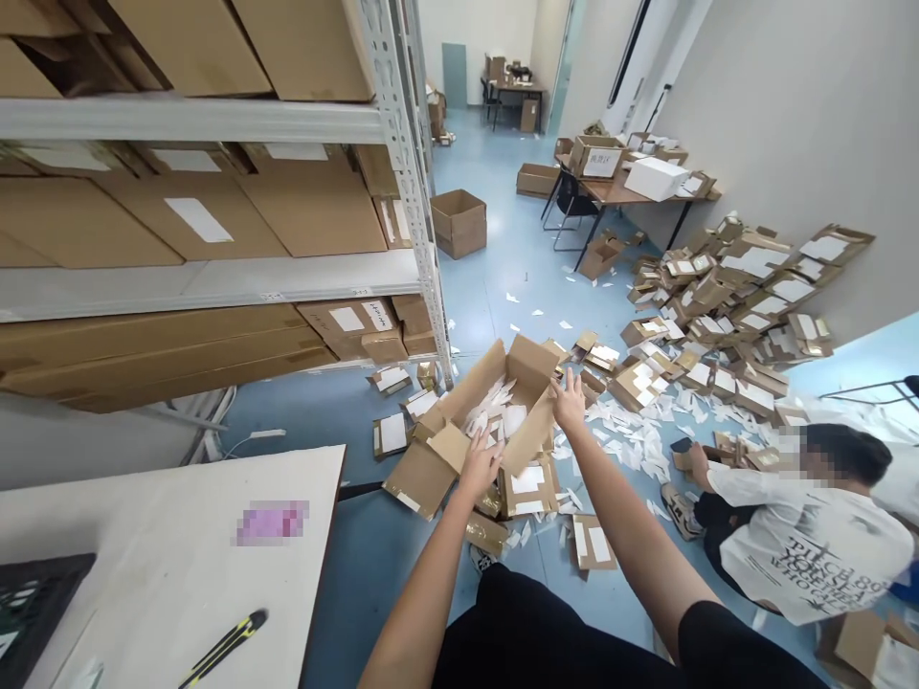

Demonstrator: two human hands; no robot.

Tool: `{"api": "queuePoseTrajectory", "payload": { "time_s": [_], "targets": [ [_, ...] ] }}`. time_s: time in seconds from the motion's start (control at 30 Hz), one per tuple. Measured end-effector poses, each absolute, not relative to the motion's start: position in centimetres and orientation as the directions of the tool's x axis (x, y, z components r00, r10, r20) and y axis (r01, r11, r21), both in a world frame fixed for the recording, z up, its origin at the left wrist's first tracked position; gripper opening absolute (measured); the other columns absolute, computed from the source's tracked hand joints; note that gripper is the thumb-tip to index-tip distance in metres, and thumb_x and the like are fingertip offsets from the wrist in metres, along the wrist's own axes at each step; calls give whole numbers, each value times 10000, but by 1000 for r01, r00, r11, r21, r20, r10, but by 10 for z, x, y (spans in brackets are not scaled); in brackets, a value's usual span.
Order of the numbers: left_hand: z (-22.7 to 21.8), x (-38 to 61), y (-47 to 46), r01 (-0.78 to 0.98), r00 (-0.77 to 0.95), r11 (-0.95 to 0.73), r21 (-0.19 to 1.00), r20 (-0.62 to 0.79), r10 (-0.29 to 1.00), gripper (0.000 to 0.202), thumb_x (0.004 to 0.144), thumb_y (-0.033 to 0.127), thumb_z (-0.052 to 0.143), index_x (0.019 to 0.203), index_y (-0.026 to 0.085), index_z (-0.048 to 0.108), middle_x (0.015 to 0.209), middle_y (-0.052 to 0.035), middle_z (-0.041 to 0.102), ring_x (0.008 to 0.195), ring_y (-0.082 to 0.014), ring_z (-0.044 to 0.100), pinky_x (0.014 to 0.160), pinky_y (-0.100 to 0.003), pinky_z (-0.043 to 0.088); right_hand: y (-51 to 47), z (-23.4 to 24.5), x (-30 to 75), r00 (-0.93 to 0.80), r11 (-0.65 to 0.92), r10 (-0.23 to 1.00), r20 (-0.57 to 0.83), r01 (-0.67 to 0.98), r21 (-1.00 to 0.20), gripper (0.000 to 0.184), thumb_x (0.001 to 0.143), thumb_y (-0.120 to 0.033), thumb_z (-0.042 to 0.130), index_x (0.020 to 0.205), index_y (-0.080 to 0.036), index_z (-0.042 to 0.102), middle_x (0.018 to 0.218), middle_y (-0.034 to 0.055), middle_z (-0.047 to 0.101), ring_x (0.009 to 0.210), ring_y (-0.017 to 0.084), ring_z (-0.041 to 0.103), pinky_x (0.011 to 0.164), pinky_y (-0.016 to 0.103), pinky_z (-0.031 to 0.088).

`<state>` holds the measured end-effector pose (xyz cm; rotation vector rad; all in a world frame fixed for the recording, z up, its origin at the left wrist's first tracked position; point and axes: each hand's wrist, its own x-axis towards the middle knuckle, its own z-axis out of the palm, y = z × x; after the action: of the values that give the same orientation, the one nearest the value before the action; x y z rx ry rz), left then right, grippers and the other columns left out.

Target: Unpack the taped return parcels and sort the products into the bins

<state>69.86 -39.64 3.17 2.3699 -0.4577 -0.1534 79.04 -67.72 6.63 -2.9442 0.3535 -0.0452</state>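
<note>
A large open cardboard box (532,368) sits tilted among smaller cartons on the floor in front of me, flaps spread. White paper scraps (492,407) lie inside it. My left hand (482,466) is at the box's near side, its fingers stretched toward the opening and apart. At the right flap is my right hand (569,404), fingers spread and pointing up, the thumb side by the cardboard edge. Whether either hand presses on the box is hard to see. Flattened and small cartons (529,486) lie just below it.
Metal shelving (402,124) with boxes stands left. A white table (287,574) holds a yellow-black box cutter (224,649). At right, a person (811,526) crouches beside scattered paper (638,435) and a carton heap (747,287). A brown table (617,191) stands behind.
</note>
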Motion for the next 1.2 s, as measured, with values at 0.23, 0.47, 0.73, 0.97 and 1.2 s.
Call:
{"api": "queuePoseTrajectory", "payload": {
  "time_s": [0.23,0.47,0.73,0.97,1.2],
  "targets": [
    [11,676,-351,-88,953,-623,778,-117,-281,401,917,272,581,1282,224,738,1381,-108,706,1310,-264,642,1169,-469,484,-640,37,774,975,-937,-213,-62,-222,-270,659,890,-165,592,1544,-205,513,1743,162,203,1573,411,259,1202,534,356],
    [52,637,-304,-42,999,-674,738,42,-16,410,974,314,521,1336,234,695,1404,-104,682,1334,-253,618,1165,-472,492,-554,57,780,958,-851,84,275,213,-480,574,886,-185,564,1460,-173,570,1703,167,291,1562,387,284,1212,581,362],
    [89,549,-239,141,926,-767,626,192,326,458,983,294,528,1430,254,621,1496,-98,598,1394,-259,546,1200,-474,458,-406,93,759,829,-622,433,354,559,-548,614,915,-208,562,1528,-211,520,1736,127,221,1562,367,295,1238,586,348],
    [114,411,-166,457,716,-726,514,271,643,541,966,302,574,1500,215,547,1561,-158,512,1460,-328,466,1218,-544,422,-283,116,653,623,-384,684,380,750,-539,621,919,-228,573,1535,-188,506,1671,157,356,1541,360,337,1223,563,386],
    [143,224,-124,647,448,-569,507,351,822,606,955,314,608,1544,240,486,1663,-141,392,1541,-363,357,1241,-581,383,-199,132,482,376,-123,817,438,855,-505,621,939,-256,560,1551,-182,482,1639,170,405,1521,337,386,1214,534,415]
  ]
}}
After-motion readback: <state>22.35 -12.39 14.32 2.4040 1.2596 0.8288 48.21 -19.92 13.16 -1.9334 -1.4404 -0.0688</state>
